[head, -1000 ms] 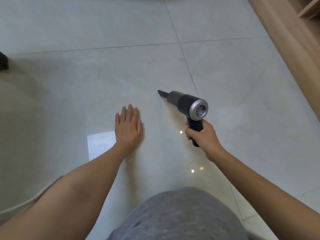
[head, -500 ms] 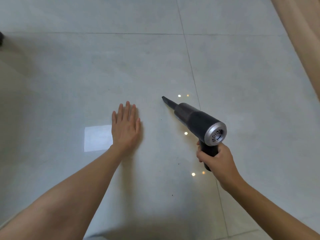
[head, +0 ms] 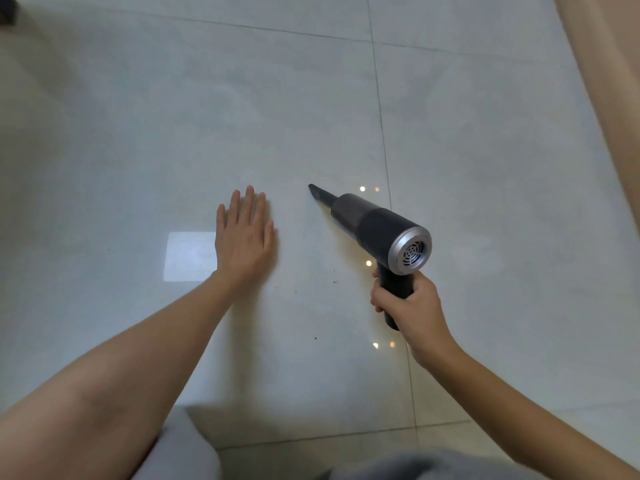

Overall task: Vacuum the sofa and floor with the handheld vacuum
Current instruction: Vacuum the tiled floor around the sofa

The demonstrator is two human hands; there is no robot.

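A dark grey handheld vacuum (head: 377, 230) with a silver vented rear cap is gripped by its handle in my right hand (head: 412, 306). Its narrow black nozzle (head: 320, 192) points up and to the left, down at the glossy pale tiled floor (head: 173, 116). My left hand (head: 244, 237) lies flat on the floor, palm down, fingers together, a little to the left of the nozzle tip. A few dark specks (head: 315, 338) lie on the tile between my hands. No sofa is in view.
A wooden furniture edge (head: 609, 98) runs down the right side. A dark object (head: 7, 10) sits at the top left corner. A bright window reflection (head: 190, 256) lies left of my left hand. Grey clothing (head: 433, 467) fills the bottom edge.
My right hand has drawn the vacuum back and to the right, then held it about where it was half a second ago. My left hand has stayed flat on the floor.
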